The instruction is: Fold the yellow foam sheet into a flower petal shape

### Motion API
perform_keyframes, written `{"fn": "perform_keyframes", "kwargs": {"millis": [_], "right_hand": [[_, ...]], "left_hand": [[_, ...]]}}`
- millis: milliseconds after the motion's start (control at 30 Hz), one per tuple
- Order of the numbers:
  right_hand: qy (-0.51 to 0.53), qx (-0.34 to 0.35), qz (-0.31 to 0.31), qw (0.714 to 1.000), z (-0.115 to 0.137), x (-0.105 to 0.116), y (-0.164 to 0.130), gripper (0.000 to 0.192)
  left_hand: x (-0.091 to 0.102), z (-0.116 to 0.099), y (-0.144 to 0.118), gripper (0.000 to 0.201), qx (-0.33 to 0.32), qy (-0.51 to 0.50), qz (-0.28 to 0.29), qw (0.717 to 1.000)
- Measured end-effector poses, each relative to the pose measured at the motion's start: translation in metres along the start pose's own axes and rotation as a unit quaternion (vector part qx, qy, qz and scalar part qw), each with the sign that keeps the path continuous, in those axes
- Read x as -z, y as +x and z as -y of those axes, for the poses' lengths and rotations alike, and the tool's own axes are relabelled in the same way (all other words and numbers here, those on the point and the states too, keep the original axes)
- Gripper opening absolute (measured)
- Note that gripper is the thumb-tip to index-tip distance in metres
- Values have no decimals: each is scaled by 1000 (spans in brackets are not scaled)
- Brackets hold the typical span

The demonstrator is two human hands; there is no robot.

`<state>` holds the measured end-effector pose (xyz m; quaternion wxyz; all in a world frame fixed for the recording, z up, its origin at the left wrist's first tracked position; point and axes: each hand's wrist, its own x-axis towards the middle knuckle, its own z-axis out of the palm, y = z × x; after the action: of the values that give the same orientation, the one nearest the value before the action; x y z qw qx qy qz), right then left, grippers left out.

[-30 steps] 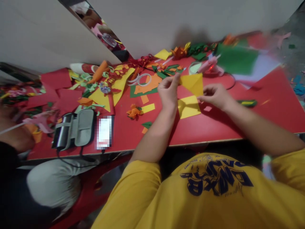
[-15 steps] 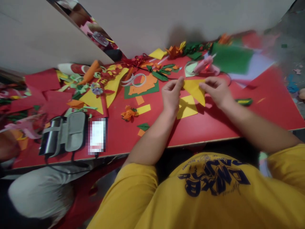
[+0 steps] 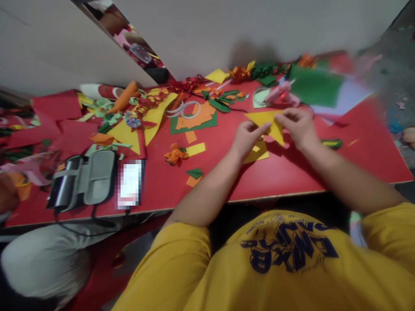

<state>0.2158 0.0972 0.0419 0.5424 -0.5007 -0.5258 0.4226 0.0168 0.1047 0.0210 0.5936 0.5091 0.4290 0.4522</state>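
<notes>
Bare red table nearside; paper scraps crowd beyond.

Your left hand and right hand meet over the red table, both forearms reaching forward from its near edge. Each hand pinches with thumb and fingertips, knuckles up, the right slightly farther from you.

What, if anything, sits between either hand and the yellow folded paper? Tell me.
Nothing visible does. The left hand and the right hand both pinch the yellow folded paper directly, above a flat yellow sheet lying on the red table.
</notes>
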Motion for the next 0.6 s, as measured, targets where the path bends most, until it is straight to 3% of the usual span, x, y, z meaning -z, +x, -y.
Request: {"fn": "perform_keyframes", "kwargs": {"millis": [133,300,433,533,600], "right_hand": [[20,4,-3,1000,-2,-1,1,48],[26,-8,27,999,-2,3,4,45],[23,-11,38,999,-1,4,5,43],[22,-18,24,999,-4,1,4,52],[3,-9,11,1000,-7,-1,2,57]], "left_hand": [[-1,0,-1,62,9,-3,26,1000],[5,2,8,54,9,14,-10,1000],[5,3,16,28,-3,-39,-67,997],[2,2,15,31,-6,-45,-106,993],[-1,2,11,37,-13,-48,-92,995]]}}
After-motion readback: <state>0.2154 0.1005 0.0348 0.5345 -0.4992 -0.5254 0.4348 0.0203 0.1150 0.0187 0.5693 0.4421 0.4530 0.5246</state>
